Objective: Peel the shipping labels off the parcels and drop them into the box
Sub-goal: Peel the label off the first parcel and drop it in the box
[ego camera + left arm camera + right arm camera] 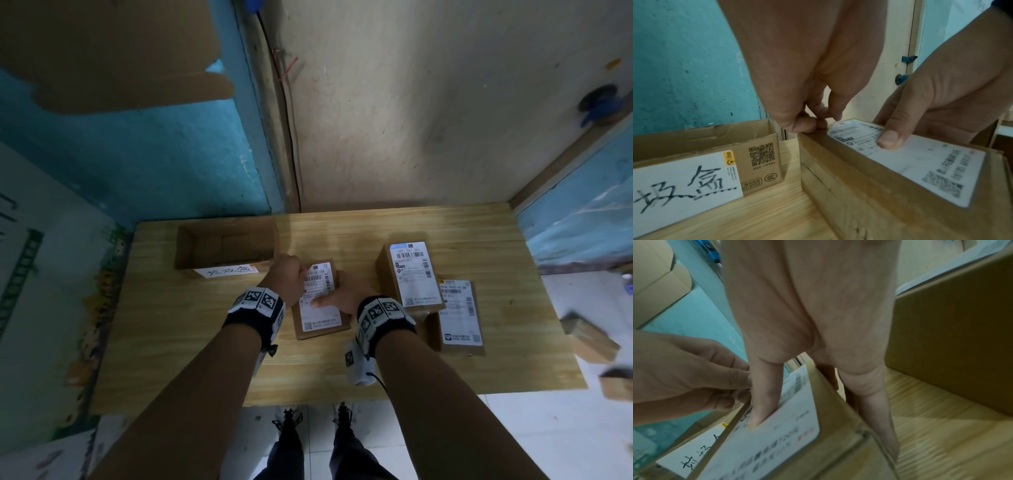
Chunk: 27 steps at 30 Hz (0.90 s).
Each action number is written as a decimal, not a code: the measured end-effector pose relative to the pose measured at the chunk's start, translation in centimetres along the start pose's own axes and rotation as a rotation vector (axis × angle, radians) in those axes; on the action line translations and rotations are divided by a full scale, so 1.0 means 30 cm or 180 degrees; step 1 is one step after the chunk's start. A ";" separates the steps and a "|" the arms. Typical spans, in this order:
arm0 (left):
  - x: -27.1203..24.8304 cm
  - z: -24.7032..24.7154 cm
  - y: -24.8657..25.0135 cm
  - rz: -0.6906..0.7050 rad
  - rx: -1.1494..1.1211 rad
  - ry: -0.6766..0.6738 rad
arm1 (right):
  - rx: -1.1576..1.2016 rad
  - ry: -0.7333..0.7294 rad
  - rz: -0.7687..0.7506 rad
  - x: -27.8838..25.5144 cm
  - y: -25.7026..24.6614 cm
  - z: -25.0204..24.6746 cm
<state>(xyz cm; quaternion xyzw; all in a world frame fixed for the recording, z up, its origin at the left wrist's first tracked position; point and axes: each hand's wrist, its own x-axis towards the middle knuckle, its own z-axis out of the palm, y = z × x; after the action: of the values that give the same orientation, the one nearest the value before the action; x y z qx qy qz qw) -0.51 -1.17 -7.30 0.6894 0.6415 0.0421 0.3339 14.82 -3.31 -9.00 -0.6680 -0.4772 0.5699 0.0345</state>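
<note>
A brown parcel (323,331) lies mid-table with a white shipping label (322,315) on top. My left hand (303,272) is at the label's far left corner, fingers curled. In the left wrist view its fingertips (816,125) pinch that corner, which stands slightly lifted off the label (920,162). My right hand (329,294) grips the parcel: the thumb (758,412) presses on the label and the fingers run down the parcel's right side. The open cardboard box (222,246) stands just left of the parcel, with a handwritten white sheet on its front (684,183).
Two more labelled parcels stand to the right, one upright (409,274) and one flat (459,315) in front of it. Small cartons lie on the floor beyond the table's right edge (589,339). A wall runs close behind the wooden table (445,370).
</note>
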 end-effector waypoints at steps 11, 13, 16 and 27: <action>-0.033 -0.043 -0.012 -0.0079 -0.1108 0.0452 | 0.0807 0.0073 0.0205 -0.043 0.019 -0.018; -0.036 -0.050 -0.011 -0.0188 -0.1274 0.0591 | 0.1025 0.0090 0.0180 -0.049 0.028 -0.022; -0.039 -0.057 -0.007 -0.0374 -0.1664 0.0780 | 0.1252 0.0095 0.0022 -0.063 0.030 -0.025; -0.061 -0.092 -0.002 -0.0102 -0.1716 0.0911 | 0.1500 0.0396 -0.0100 -0.106 -0.009 -0.014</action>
<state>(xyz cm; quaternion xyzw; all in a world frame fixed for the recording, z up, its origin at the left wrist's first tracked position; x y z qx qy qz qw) -2.23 -1.72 -4.52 0.5528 0.6585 0.3022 0.4116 15.34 -5.10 -6.38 -0.6679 -0.3384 0.6226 0.2275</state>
